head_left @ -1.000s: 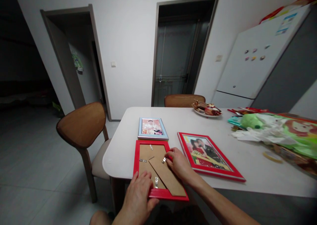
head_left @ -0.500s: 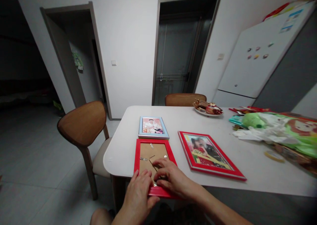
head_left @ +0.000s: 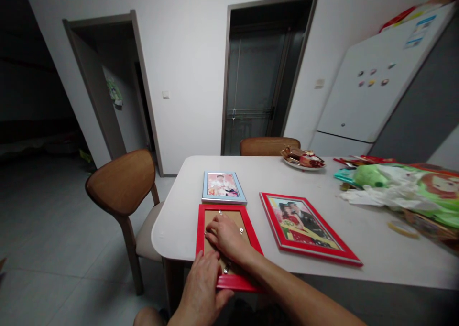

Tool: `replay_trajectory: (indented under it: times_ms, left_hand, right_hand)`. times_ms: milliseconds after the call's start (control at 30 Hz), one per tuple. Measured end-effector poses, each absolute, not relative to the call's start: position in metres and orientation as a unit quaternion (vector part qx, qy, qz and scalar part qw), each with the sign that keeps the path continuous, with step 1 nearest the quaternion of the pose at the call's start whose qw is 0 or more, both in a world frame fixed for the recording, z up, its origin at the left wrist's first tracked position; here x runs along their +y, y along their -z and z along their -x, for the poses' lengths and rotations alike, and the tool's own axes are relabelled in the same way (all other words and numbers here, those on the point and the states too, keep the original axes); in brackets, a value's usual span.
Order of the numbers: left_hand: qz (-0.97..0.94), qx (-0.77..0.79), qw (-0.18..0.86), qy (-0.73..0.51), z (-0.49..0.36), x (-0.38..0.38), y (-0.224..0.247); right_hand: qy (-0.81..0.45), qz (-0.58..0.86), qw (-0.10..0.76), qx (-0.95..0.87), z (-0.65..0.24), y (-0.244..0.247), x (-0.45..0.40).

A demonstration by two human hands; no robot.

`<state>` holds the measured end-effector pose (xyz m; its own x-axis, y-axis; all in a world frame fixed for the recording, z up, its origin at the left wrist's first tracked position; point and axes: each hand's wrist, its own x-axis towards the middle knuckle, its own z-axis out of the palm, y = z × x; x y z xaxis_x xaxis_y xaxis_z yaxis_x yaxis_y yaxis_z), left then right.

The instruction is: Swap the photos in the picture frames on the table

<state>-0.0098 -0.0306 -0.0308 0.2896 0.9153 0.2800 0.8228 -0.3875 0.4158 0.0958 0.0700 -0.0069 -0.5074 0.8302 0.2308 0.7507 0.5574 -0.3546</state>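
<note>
A red picture frame [head_left: 250, 224] lies face down at the near table edge, its brown backing board [head_left: 232, 217] showing. My left hand [head_left: 204, 280] grips its lower left corner, with the thumb at the near rim and the fingers over the board. My right hand [head_left: 226, 235] reaches across the back, fingers bent and fingertips at the left metal clip, which they mostly hide. Other clips show at the top, right and bottom. Just beyond lies a light blue picture frame [head_left: 204, 186] with a photo. To the right is a second red picture frame [head_left: 283, 242], photo side up.
On the white table [head_left: 179, 192], a plate [head_left: 303, 166] of wrapped items stands at the back. A green bag [head_left: 441, 211], white tissue [head_left: 376, 195] and a roll of tape [head_left: 403, 230] lie right. One wooden chair [head_left: 122, 182] is at left, another chair [head_left: 268, 146] behind.
My right hand has moved from the bottom clip up and left to the left clip of the frame. My left hand stays on the lower left corner.
</note>
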Motion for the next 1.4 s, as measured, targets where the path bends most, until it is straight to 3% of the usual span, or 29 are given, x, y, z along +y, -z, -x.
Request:
replay_trajectory:
  times_ms: [367,667,867,1033,1200,1400]
  left_hand:
    - [-0.791,0.55,0.115,-0.242,0.01,-0.032,0.026]
    - [-0.796,0.542,0.111,-0.246,0.01,-0.032,0.028]
    - [-0.793,0.541,0.113,-0.257,0.009,-0.034,0.026]
    - [-0.777,0.548,0.14,-0.276,0.01,-0.036,0.024]
    - [-0.71,0.567,0.193,-0.37,0.012,-0.031,0.019]
    - [-0.682,0.572,0.227,-0.394,0.011,-0.022,0.012]
  right_hand:
    - [-0.016,0.554,0.168,-0.815,-0.103,0.009,0.087]
    - [-0.07,0.498,0.215,-0.837,-0.117,0.004,0.074]
    - [-0.126,0.493,0.16,-0.846,-0.147,-0.001,0.037]
    - [-0.162,0.514,0.21,-0.816,-0.145,0.003,0.035]
    - [-0.174,0.526,0.248,-0.795,-0.145,-0.012,0.04]
    - [-0.155,0.527,0.164,-0.819,-0.149,-0.008,0.039]
